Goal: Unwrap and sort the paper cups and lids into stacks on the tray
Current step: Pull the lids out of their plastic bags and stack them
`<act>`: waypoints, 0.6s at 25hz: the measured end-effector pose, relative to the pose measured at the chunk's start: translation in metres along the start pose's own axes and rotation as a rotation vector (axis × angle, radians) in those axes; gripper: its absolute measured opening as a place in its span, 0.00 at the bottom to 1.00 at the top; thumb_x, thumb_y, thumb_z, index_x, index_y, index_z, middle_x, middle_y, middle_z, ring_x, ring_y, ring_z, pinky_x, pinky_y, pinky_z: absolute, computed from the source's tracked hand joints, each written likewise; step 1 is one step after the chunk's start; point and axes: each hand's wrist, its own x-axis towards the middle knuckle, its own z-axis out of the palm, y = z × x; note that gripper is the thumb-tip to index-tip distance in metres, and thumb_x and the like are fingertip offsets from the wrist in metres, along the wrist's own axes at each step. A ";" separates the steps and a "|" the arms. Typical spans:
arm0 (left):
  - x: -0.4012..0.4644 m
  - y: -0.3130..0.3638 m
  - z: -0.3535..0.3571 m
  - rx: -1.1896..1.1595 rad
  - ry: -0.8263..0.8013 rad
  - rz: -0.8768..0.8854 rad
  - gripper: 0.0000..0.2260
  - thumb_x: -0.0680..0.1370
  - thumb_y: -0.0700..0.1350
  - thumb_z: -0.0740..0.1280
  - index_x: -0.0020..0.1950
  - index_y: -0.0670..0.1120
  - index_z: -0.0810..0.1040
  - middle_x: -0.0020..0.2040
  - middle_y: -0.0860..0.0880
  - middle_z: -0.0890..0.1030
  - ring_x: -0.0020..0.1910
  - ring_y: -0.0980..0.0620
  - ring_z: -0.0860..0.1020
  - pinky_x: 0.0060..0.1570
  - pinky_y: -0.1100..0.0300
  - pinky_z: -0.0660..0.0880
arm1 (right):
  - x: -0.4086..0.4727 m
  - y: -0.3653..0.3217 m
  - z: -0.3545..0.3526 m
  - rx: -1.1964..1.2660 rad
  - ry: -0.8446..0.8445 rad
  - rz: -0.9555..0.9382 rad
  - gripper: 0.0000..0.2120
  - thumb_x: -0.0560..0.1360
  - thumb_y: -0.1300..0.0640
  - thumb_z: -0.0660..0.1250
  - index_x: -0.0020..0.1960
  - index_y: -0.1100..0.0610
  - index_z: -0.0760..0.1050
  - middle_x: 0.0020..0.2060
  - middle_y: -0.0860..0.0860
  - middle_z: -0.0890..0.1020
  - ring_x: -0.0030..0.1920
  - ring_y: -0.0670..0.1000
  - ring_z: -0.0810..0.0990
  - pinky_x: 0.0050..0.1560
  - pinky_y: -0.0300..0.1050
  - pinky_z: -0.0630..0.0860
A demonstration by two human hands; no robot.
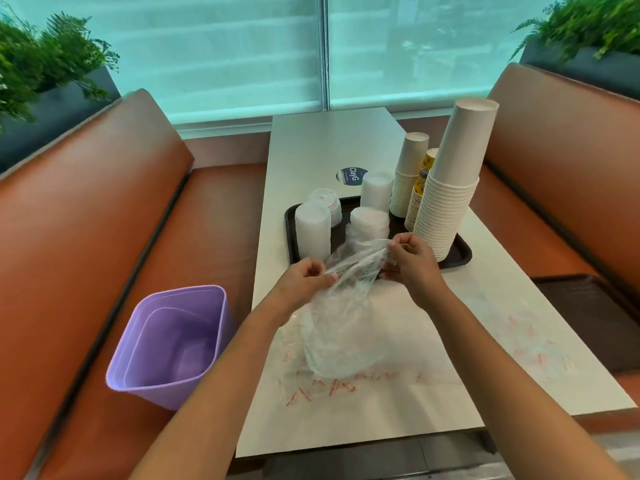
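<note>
Pinching clear wrapper (341, 306), both hands (304, 277) (410, 259); purple bin (169, 341) left, tray (460, 252) beyond.

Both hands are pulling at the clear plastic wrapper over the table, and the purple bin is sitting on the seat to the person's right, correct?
Not quite. The head view shows the purple bin on the seat to the person's left, not the right. The rest holds: the left hand and right hand both pinch the clear plastic wrapper over the table.
</note>
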 end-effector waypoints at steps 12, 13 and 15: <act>-0.014 0.001 0.008 -0.561 0.170 0.016 0.04 0.81 0.38 0.60 0.46 0.44 0.72 0.43 0.46 0.77 0.37 0.53 0.80 0.33 0.59 0.80 | -0.034 0.009 0.000 -0.098 0.052 0.078 0.14 0.79 0.45 0.58 0.58 0.52 0.73 0.49 0.51 0.78 0.41 0.48 0.76 0.40 0.44 0.72; -0.015 0.001 0.009 -0.704 0.174 0.015 0.05 0.81 0.38 0.59 0.46 0.44 0.71 0.43 0.46 0.76 0.41 0.51 0.80 0.36 0.57 0.81 | -0.040 0.015 0.000 -0.139 -0.128 0.222 0.21 0.76 0.39 0.55 0.62 0.51 0.71 0.53 0.50 0.77 0.46 0.50 0.77 0.43 0.46 0.73; -0.016 -0.003 0.016 -0.819 0.181 0.011 0.06 0.82 0.39 0.57 0.46 0.44 0.70 0.45 0.45 0.77 0.44 0.50 0.80 0.46 0.53 0.80 | -0.055 0.023 0.005 -0.130 -0.371 0.414 0.27 0.71 0.36 0.55 0.63 0.50 0.70 0.54 0.50 0.78 0.50 0.55 0.79 0.45 0.49 0.76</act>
